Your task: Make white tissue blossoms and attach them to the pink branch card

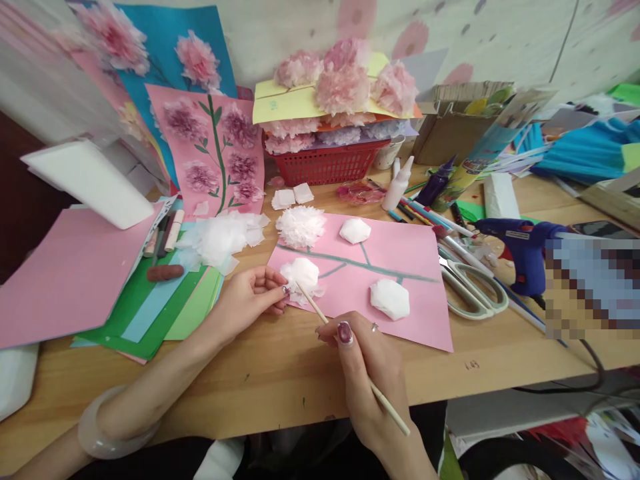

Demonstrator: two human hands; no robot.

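My right hand (373,380) grips a thin wooden stick (385,403) like a pencil; its far tip meets a white tissue-paper flower (303,272). At that flower's left edge is my left hand (255,293), fingers curled and thumb pressed in; whatever lies between the fingertips is hidden. Under the flower lies a pink sheet (345,323) with a painted green stem (370,267). It also carries a fluffy white flower (301,227) and two smooth white paper pads (390,299). Left of the sheet, loose white tissue pieces (220,237) lie in a pile.
Scissors (473,287) and a blue glue gun (525,247) lie to the right. Behind stand a white glue bottle (399,187) and a red basket (327,165) under finished flower sheets. Coloured paper (145,327) is stacked at left, near the table's front edge.
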